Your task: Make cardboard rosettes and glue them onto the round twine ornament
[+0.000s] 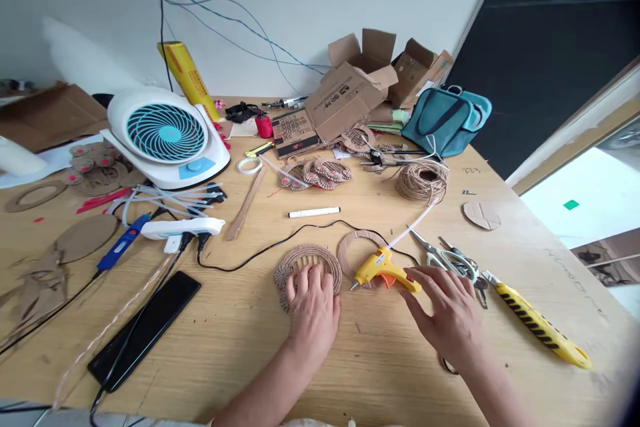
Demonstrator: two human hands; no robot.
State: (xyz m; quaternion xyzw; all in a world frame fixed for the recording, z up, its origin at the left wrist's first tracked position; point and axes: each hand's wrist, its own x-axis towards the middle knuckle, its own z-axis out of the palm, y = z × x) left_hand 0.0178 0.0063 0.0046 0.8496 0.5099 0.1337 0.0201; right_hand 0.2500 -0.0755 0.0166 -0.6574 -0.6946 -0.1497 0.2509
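My left hand (314,310) is on a round, twine-wrapped cardboard piece (285,263) lying on the table, with bent fingers over its slatted middle and the thumb at the right rim. Part of this piece is hidden under the hand. To its right lies a yellow hot glue gun (373,267), nozzle pointing left, a clear glue stick (415,221) sticking out of its back. Beneath the gun is a flat cardboard ring (350,248). My right hand (447,310) hovers at the gun's handle end, thumb and fingers apart; whether the fingertips touch it I cannot tell.
Scissors (453,263) and a yellow box cutter (537,323) lie right of my right hand. A white marker (314,212) and twine ball (421,180) are beyond. A black cable (260,252) runs from the power strip (183,228). A phone (145,330) and fan (167,137) stand left.
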